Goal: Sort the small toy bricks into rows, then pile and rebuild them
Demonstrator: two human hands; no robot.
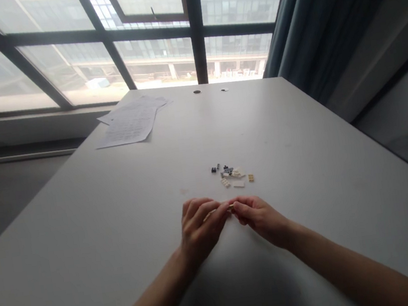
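Both hands meet above the near middle of the white table (124, 235). My left hand (202, 224) is closed, its thumb and fingers pinching a small tan building brick (231, 206). From the other side my right hand (255, 215) pinches the same brick between thumb and forefinger. Most of that brick is hidden by the fingers. Just beyond the hands lies a loose pile of building bricks (236, 172) in white, grey and black. A tan brick (251, 178) lies at its right side, and a flat white piece (239, 184) at its near side.
Printed paper sheets (128, 125) lie at the table's far left. Two round cable holes (197, 92) sit near the far edge. Behind the table stand large windows (160, 58), with a dark curtain (307, 22) on the right.
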